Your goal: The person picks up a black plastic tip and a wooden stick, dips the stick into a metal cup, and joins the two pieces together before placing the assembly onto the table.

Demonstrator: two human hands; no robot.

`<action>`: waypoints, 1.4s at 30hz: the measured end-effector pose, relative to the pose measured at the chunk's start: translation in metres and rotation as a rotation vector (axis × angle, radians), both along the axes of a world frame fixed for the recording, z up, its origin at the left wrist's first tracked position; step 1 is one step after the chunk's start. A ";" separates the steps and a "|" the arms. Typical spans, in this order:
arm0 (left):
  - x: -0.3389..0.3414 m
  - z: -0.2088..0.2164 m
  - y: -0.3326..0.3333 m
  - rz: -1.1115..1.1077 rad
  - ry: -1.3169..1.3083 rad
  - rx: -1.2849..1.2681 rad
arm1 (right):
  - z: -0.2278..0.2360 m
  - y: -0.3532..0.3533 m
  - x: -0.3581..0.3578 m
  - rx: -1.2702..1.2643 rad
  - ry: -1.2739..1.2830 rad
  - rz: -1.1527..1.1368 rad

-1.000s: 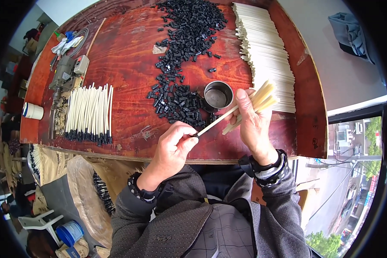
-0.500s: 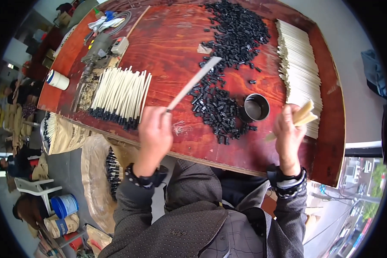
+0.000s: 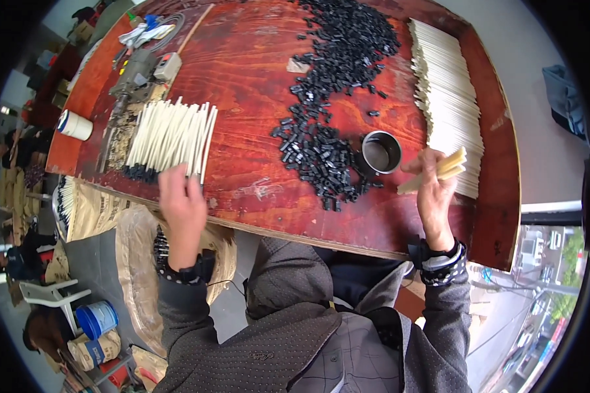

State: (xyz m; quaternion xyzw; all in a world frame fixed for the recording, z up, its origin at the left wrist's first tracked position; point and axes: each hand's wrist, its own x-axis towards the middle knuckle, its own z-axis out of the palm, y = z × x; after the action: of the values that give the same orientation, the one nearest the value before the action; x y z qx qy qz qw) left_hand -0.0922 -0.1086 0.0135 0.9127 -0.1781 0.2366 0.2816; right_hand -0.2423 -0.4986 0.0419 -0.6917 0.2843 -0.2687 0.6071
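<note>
My left hand is over the black-tipped ends of a row of cream sticks at the left of the red wooden table. Its fingers are slightly apart, and no stick stands out from it; the fingertips partly cover the dark ends. At the right, my right hand is closed around a small bundle of plain cream sticks, whose ends poke out on both sides of the fist. Close beside this hand stands a round black cup. Small black tube-like caps lie heaped to the cup's left.
A long stack of cream sticks lies along the table's raised right edge. At the back left are a grey machine with a switch box, a cloth and a white jar. Paper sacks stand below the table's left side.
My left hand has moved left from mid-table to the row of black-tipped sticks, and the stick it held no longer stands out from it. My right hand still grips its bundle.
</note>
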 end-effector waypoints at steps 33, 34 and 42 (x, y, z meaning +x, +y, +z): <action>-0.064 -0.021 -0.129 -0.852 0.241 0.024 | 0.008 -0.013 -0.018 -0.273 0.086 0.122; -0.064 -0.021 -0.129 -0.854 0.250 0.025 | 0.013 -0.014 -0.019 -0.285 0.178 0.145; -0.065 -0.022 -0.127 -0.850 0.269 -0.006 | 0.000 0.022 -0.012 -1.083 0.253 0.752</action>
State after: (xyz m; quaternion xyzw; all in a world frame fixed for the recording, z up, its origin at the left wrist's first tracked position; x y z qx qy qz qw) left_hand -0.1576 -0.2353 -0.0089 0.7803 -0.4985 -0.0206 0.3771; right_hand -0.2547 -0.4767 0.0414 -0.9768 -0.0819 -0.0606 0.1886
